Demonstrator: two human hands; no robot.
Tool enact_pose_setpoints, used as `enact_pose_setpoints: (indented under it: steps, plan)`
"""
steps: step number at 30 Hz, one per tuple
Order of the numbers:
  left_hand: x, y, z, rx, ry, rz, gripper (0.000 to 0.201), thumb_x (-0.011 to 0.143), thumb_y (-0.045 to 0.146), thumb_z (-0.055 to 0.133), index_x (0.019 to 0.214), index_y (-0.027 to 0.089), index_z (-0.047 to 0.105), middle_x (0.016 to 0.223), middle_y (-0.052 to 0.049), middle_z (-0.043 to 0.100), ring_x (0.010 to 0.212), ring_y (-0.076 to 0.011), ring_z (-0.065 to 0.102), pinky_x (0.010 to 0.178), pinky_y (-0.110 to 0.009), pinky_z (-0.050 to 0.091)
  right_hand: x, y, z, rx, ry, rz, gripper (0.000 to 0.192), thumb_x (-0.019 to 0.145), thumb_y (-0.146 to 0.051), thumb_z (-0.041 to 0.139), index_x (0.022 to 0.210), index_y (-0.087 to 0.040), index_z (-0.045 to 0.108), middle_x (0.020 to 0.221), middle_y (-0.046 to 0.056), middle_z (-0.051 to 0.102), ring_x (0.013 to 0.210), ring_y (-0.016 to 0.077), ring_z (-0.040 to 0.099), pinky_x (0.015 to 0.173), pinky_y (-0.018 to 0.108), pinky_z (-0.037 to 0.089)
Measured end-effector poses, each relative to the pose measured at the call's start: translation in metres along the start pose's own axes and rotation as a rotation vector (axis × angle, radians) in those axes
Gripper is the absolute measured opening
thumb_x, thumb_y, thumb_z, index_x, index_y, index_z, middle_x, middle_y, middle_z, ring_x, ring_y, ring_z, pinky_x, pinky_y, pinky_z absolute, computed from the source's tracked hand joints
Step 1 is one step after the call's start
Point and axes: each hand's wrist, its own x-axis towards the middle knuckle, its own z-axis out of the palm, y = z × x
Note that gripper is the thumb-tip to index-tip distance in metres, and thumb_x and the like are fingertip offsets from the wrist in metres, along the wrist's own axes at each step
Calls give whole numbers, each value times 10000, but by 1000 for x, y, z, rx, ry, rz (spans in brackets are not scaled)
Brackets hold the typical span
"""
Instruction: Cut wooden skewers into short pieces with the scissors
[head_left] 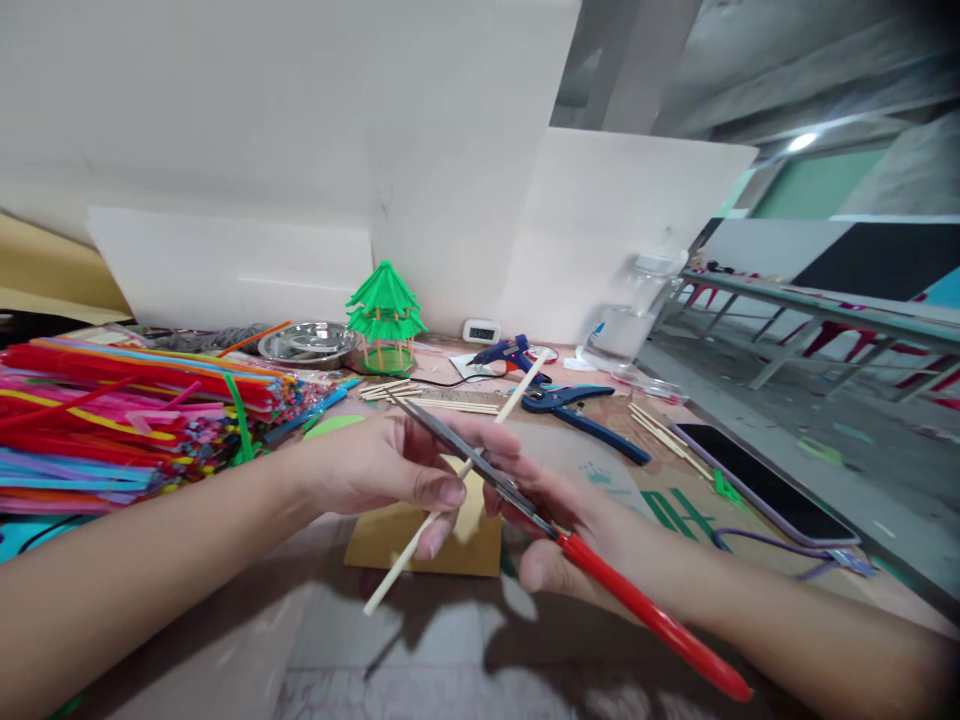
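My left hand [367, 468] pinches a thin pale wooden stick [399, 568] between thumb and fingers. The stick slants from the lower left up towards the glue gun, passing behind the scissor blades. Red-handled scissors [649, 608] lie across my right hand [592, 525], which grips them near the pivot. Their dark blades point to the upper left and cross the stick, close to my left fingertips. Whether the blades touch the stick I cannot tell. Below both hands lies a tan card [420, 540] on the table.
A green two-tier pagoda model [385, 318] stands at the back beside a metal dish [307, 343]. Bundled pipe cleaners [112, 430] fill the left. Behind my hands are a blue glue gun [506, 352], blue cutters [581, 405] and loose sticks [667, 440]. A phone [761, 485] lies right.
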Motion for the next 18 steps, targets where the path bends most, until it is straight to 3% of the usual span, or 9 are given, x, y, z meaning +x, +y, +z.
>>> enact_pose_setpoints:
  steps: [3, 6, 8, 11, 15, 18]
  plan:
    - [3, -2, -1, -45, 14, 45, 292, 851, 181, 757, 1132, 260, 743, 1084, -57, 760, 487, -56, 634, 470, -155, 476, 5, -6, 1, 58, 60, 12, 459, 868, -610, 643, 1112, -222, 634, 867, 26, 601, 716, 170, 546, 662, 293, 488]
    - [4, -4, -4, -66, 76, 58, 262, 851, 148, 743, 1092, 250, 732, 1084, -48, 753, 488, -45, 616, 415, -120, 450, 10, -3, 1, 39, 97, -3, 407, 877, -595, 640, 875, -190, 601, 750, -18, 495, 630, 123, 438, 574, 240, 410]
    - [4, -5, -8, -13, 66, 4, 302, 852, 158, 746, 1133, 260, 707, 1092, -53, 751, 518, -60, 640, 425, -122, 472, 11, 0, 0, -14, 77, -28, 419, 826, -592, 708, 884, -187, 615, 764, -20, 499, 645, 123, 438, 589, 236, 407]
    - [3, 1, -19, 112, 55, -20, 386, 858, 174, 747, 1223, 277, 678, 1334, -107, 668, 561, -63, 663, 451, -140, 500, 9, 5, -9, -108, 126, -64, 456, 790, -605, 740, 936, -185, 638, 801, -3, 530, 689, 144, 467, 621, 252, 421]
    - [-3, 19, -43, 192, 249, 117, 402, 837, 124, 756, 1208, 269, 708, 1453, -133, 585, 524, -5, 604, 479, -125, 491, 9, 8, -34, -255, 257, -69, 393, 840, -559, 687, 966, -192, 626, 786, -4, 519, 676, 149, 464, 600, 260, 398]
    - [-9, 34, -57, 254, 368, 162, 392, 831, 113, 752, 1176, 296, 724, 1425, -95, 616, 511, 16, 572, 469, -104, 466, 14, 10, -53, -458, 292, 104, 288, 855, -465, 661, 953, -198, 618, 727, -21, 503, 629, 144, 446, 568, 254, 371]
